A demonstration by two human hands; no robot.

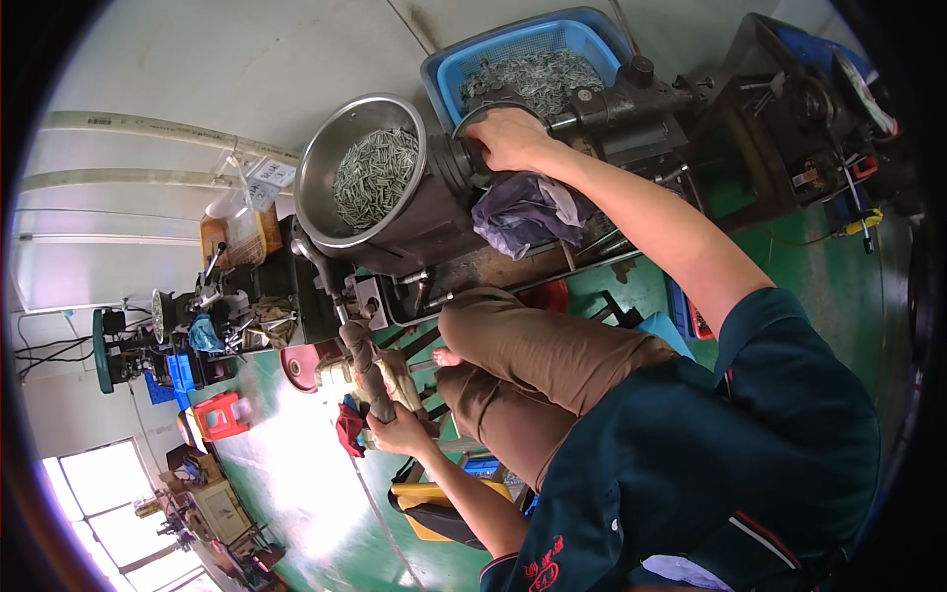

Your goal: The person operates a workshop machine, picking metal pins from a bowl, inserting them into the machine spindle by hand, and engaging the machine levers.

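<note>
My left hand point(400, 431) is closed round the lower end of a long lever handle point(365, 365) wrapped in brown material. The lever runs up to the machine beside the steel bowl. My right hand point(508, 138) is at the dark round spindle end point(456, 163) of a lathe-like machine, its fingers curled; what they pinch, if anything, is hidden. Left of it, a round steel bowl point(311, 187) holds many small metal pins point(377, 178). Behind the hand, a blue basket point(444, 74) contains more small metal parts point(543, 81). A purple-grey rag point(528, 212) lies just below my right wrist.
The machine bed point(612, 247) runs along in front of my knees. Further right stands another dark machine point(769, 148). At the left are a bench with tools point(256, 326), an orange-brown bin point(237, 237) and a red stool point(219, 416). A yellow box point(434, 508) sits beside my left forearm.
</note>
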